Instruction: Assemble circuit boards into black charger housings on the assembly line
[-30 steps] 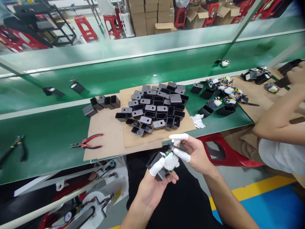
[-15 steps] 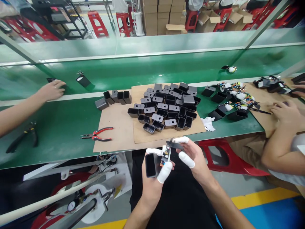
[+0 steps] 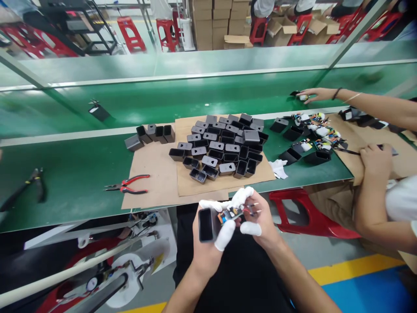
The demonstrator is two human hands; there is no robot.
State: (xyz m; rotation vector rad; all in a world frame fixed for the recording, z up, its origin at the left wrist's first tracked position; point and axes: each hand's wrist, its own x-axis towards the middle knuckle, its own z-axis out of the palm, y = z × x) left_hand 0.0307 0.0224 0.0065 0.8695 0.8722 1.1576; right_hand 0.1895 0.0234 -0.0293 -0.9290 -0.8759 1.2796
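Head view: circuit board [image 3: 230, 214] was held above the lap [image 3: 237, 269], just beside the black housing [image 3: 206, 225] gripped by the left hand [image 3: 208, 254]. Right hand [image 3: 264, 219] was half-curled at the board's wired end; firm grip couldn't be told. Board was judged light, stiff, fragile, best held by its edges. More housings [image 3: 216, 146] were grouped on cardboard [image 3: 186, 187] beyond.

On my feed a green bench [image 3: 78, 169] carries the centre cardboard [image 3: 158, 161], w/ blk casings [image 3: 216, 146] & red-handled pliers [image 3: 122, 187] atop. L of that cardboard I get yellow-blk pliers [image 3: 34, 175] on bench; at its R edge, white cloth [image 3: 279, 168]; farther R, circuit boards [image 3: 322, 131] heaped.
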